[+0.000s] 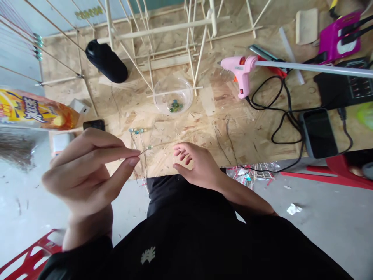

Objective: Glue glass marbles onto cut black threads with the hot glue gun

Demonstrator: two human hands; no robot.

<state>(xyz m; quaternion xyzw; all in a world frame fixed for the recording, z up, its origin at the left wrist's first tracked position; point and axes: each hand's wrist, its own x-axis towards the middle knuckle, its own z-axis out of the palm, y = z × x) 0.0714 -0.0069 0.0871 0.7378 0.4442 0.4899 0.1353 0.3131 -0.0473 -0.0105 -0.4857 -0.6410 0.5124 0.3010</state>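
Note:
My left hand (96,171) is closed, its thumb and forefinger pinching a thin wire (142,152). A small pale green glass bead (149,147) shows at the wire's tip, above the table. To the right, my right hand (196,163) is held with fingers loosely curled and apart, nothing in it. Just beyond my left hand lie several blue-green glass beads (136,131) with thin wires trailing toward the table's front edge. A clear plastic bowl (186,87) farther back holds several green and blue glass beads (175,105).
Stick frames (163,29) stand at the back beside a black case (107,62). A pink glue gun (240,72), its cable, and a phone (318,133) lie right. Loose wires (225,142) lie near the front edge. A snack bag (37,111) is left.

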